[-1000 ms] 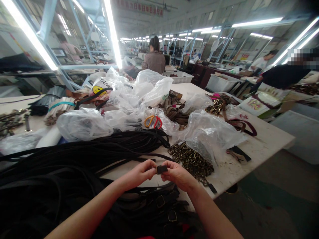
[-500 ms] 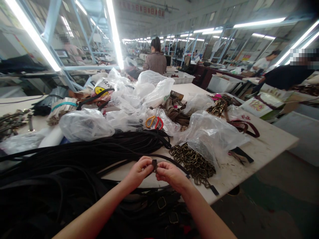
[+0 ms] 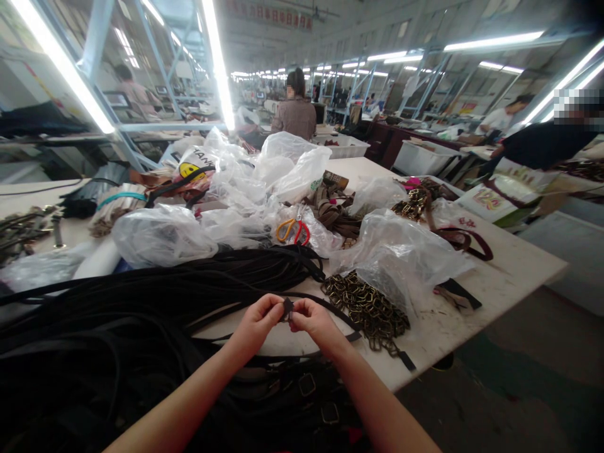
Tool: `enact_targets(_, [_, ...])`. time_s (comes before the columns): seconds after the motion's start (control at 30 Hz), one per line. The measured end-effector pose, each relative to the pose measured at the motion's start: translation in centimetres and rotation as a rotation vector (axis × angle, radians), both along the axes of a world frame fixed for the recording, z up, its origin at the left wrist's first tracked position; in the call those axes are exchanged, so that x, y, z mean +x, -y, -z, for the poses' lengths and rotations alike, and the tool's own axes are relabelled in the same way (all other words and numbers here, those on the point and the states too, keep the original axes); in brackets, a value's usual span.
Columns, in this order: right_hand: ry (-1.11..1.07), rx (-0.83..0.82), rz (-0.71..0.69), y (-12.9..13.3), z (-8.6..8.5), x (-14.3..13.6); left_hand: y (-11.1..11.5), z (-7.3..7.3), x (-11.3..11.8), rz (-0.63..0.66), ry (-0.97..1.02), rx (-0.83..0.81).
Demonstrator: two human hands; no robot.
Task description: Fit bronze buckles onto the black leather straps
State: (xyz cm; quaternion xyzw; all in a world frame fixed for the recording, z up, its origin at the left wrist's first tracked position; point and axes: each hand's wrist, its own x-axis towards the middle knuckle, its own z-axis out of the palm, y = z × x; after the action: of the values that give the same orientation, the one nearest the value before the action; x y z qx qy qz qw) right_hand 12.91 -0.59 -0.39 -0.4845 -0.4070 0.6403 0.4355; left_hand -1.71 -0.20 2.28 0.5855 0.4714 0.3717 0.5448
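My left hand (image 3: 259, 322) and my right hand (image 3: 313, 321) meet above the table, thumbs and fingers pinched. Between their fingertips is the dark end of a strap (image 3: 287, 306); its other parts and anything fitted to it are hidden by the fingers. Right of my right hand lies a heap of brass-coloured metal buckles (image 3: 365, 308), partly under a clear plastic bag (image 3: 401, 251). Long black straps (image 3: 189, 277) lie in a thick bundle to the left and beyond my hands. Below my forearms hang more dark straps, some with a metal buckle (image 3: 306, 384).
Scissors with orange and red handles (image 3: 302, 233) lie on plastic beyond the straps. Several plastic bags (image 3: 163, 236) and brown straps (image 3: 333, 211) cover the far side of the table (image 3: 514, 264). A person (image 3: 295, 113) sits beyond; another in dark clothing (image 3: 547, 141) is at right.
Both hands have shifted slightly left and up together, with the strap end still between the fingertips. The dark tip has turned a little. The table items have stayed in place.
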Motion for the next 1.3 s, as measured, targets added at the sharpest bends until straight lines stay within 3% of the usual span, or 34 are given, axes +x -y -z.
enact_targets(0.1, [-0.089, -0.017, -0.013, 0.2, 0.1, 0.0, -0.4, 0.5, 0.1, -0.054, 0.074, -0.059])
enact_targets(0.23, [-0.119, -0.02, -0.012, 0.5, 0.5, -0.1, -0.7, 1.4, 0.4, -0.036, 0.069, -0.023])
enact_targets(0.5, [-0.176, -0.106, 0.059, 0.2, 1.5, -0.6, -0.4, 2.7, 0.2, -0.09, -0.499, 0.372])
enact_targets(0.63, [-0.169, -0.119, 0.053, 0.0, 1.7, -0.7, -0.1, 2.9, 0.3, -0.088, -0.691, 0.555])
enact_targets(0.87, [-0.168, -0.149, 0.067, -0.1, 2.5, -1.3, 0.0, 3.2, 0.8, -0.117, -0.821, 0.549])
enact_targets(1.1, [-0.007, -0.023, 0.068, 0.4, 2.8, -1.1, -0.3, 3.0, 0.9, -0.11, -0.658, 0.426])
enact_targets(1.2, [-0.046, 0.05, 0.056, 0.8, 2.2, -0.6, -0.5, 2.8, 0.7, -0.087, -0.508, 0.355])
enact_targets(1.3, [-0.118, 0.027, 0.13, 1.1, 2.0, -0.1, -0.5, 2.9, 0.4, -0.031, -0.414, 0.29])
